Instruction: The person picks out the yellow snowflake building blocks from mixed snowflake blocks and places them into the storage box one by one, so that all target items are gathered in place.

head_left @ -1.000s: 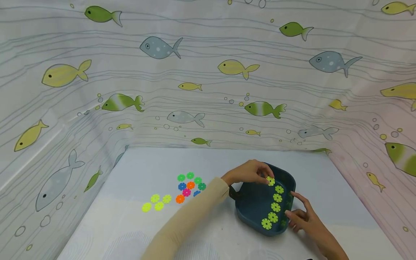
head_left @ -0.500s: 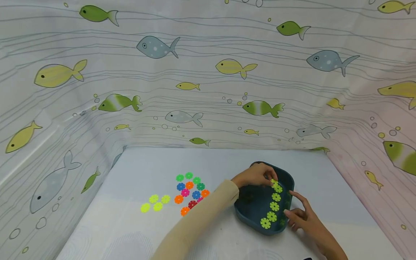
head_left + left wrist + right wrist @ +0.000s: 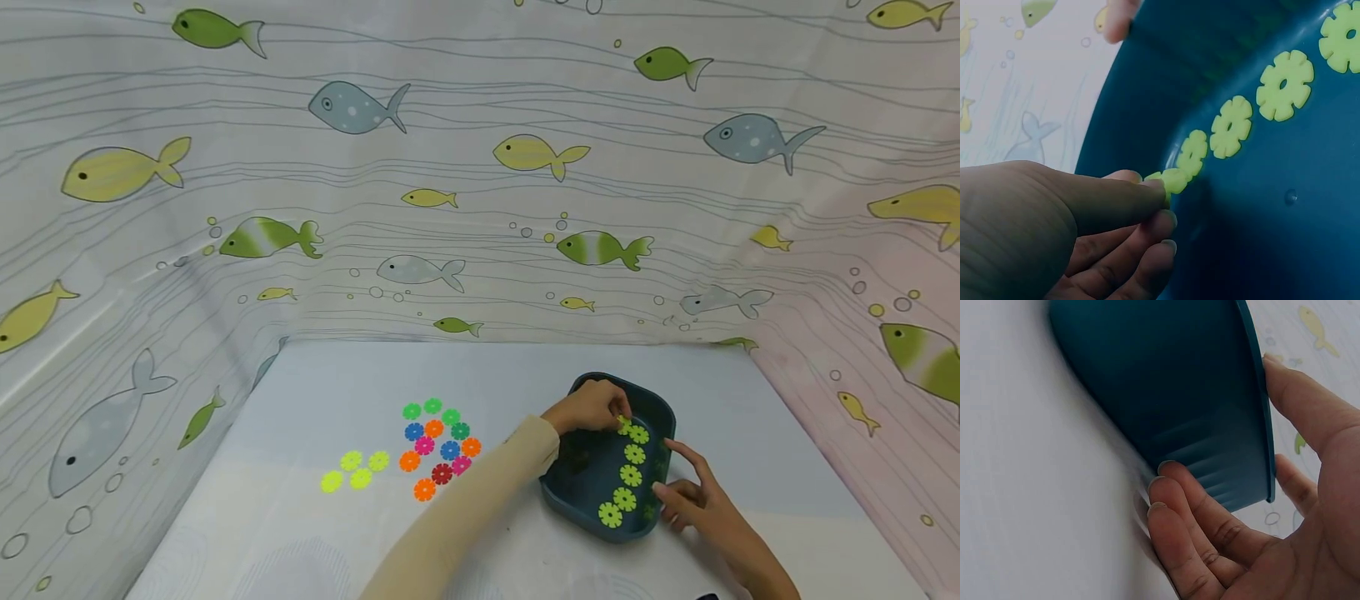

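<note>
My left hand [image 3: 596,406] reaches into a dark teal basin [image 3: 581,496] and pinches a yellow-green notched plastic disc [image 3: 1174,180] between thumb and fingertips. That disc is tilted and meets the end of a row of several matching discs [image 3: 631,475] lying along the basin's right side. At the basin's right edge, my right hand [image 3: 701,500] holds the rim. In the right wrist view its thumb presses the rim, while three curled fingers [image 3: 1175,540] sit low by the outer wall.
Left of the basin, several loose notched discs in green, orange, blue, pink and red [image 3: 442,474] lie on the white table [image 3: 375,375]. Several yellow-green ones [image 3: 361,478] lie farther left. Fish-patterned sheeting [image 3: 480,233] encloses the back and sides.
My left hand has brought the pinched disc closer to the end disc of the row and tipped it. The right hand stays at the basin's edge. The head view has shifted slightly.
</note>
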Motion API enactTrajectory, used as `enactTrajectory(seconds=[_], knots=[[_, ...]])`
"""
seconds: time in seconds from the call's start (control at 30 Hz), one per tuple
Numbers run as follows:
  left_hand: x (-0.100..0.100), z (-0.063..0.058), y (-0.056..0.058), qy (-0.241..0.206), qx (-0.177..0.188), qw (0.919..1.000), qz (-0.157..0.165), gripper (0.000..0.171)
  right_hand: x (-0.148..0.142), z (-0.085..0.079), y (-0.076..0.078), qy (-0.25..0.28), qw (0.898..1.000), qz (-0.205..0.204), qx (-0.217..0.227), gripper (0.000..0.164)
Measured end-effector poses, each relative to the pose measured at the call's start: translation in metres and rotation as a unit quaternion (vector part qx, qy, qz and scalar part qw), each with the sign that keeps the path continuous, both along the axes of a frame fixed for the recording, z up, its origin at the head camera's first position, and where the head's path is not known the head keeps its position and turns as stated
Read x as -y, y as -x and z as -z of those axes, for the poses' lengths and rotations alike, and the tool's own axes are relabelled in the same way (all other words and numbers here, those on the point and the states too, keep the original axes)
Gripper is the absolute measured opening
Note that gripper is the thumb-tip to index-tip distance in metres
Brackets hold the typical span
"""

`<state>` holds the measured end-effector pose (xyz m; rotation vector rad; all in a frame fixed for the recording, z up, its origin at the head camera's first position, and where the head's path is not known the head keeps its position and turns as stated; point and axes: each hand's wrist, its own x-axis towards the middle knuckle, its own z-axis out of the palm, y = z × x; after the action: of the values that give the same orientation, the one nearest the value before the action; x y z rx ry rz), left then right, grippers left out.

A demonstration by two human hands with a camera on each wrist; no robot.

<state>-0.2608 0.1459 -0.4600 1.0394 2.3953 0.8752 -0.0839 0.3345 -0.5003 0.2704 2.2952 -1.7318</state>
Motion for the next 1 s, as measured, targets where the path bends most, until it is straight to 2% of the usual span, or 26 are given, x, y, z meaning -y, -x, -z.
enactTrajectory(seconds=[0.23, 0.5, 1.0], knots=[[-0.003, 0.003, 0.002, 0.018, -0.016, 0.9997, -0.005, 0.013, 0.000, -0.001, -0.001, 0.004, 1.000, -0.007, -0.007, 0.080], [-0.004, 0.014, 0.001, 0.036, -0.051, 0.9980, -0.002, 0.014, 0.001, -0.003, -0.001, 0.009, 1.000, -0.008, -0.007, 0.079], [-0.005, 0.014, -0.003, 0.054, -0.109, 0.9925, 0.015, 0.016, 0.002, -0.004, -0.002, 0.002, 1.000, -0.004, -0.009, 0.080]])
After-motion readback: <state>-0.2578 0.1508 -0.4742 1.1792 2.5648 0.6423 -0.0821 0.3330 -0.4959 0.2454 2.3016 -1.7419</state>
